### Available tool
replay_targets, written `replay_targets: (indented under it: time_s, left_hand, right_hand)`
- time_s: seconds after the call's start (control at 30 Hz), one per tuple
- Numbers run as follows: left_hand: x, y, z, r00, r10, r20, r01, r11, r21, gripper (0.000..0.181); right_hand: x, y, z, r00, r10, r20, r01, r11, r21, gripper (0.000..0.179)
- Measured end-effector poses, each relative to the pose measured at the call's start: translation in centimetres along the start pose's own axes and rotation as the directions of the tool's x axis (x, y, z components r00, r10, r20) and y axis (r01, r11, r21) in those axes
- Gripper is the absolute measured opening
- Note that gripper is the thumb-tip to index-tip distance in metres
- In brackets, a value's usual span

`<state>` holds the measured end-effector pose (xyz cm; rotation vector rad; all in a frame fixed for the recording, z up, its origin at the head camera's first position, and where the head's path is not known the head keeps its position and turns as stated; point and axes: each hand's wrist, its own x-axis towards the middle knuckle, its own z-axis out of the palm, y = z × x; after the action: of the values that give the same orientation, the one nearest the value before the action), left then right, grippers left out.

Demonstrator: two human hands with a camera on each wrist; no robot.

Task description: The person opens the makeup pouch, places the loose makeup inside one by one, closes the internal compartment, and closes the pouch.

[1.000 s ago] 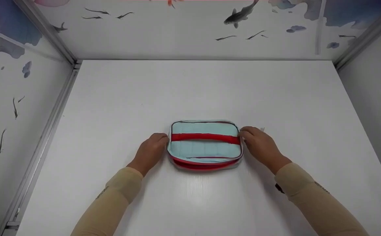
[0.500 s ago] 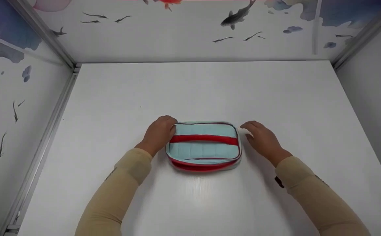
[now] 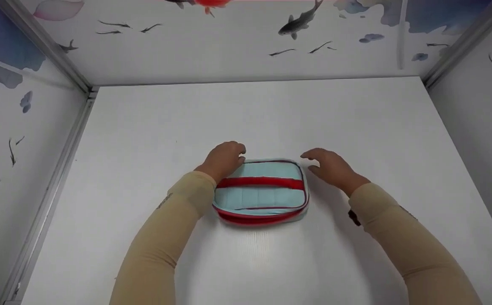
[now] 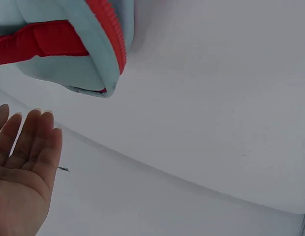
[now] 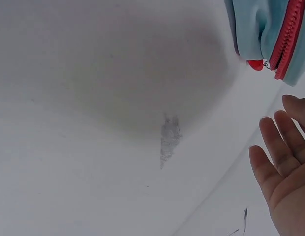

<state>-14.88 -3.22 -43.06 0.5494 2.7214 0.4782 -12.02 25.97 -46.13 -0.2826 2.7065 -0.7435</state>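
A light blue fabric zip case (image 3: 263, 197) lies flat on the white table, a red strap handle (image 3: 267, 182) across its top. Red zipper (image 5: 289, 37) teeth run along its side, and a small red pull tab (image 5: 256, 65) shows in the right wrist view. My left hand (image 3: 224, 159) is over the case's far left corner and hides part of it; in the left wrist view its fingers are extended and hold nothing. Just beyond the far right corner, my right hand (image 3: 331, 167) stays apart from the case, fingers spread and thumb separated.
White panels (image 3: 229, 55) printed with fish stand along the back and both sides of the table (image 3: 144, 114). Metal frame bars (image 3: 70, 140) edge the left side. A grey smudge (image 5: 169, 137) marks the surface in the right wrist view.
Both hands have left the case's sides. The left hand moved up and right over the far left corner; the right hand let go and moved slightly farther back. The case looks nearly unmoved.
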Motion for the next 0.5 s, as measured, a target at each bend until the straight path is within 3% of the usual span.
replay_targets:
  time_s: [0.23, 0.5]
  left_hand:
    - [1.2, 1.3, 0.2, 0.997, 0.016, 0.074, -0.02, 0.999, 0.049, 0.029]
    - [2.4, 2.5, 0.7, 0.995, 0.013, 0.102, -0.017, 0.999, 0.046, 0.027]
  right_hand:
    - [1.5, -0.7, -0.2, 0.997, -0.015, 0.078, 0.015, 1.0, -0.003, 0.041]
    - [2.9, -1.2, 0.0, 0.988, 0.018, 0.156, -0.018, 1.0, -0.002, 0.04]
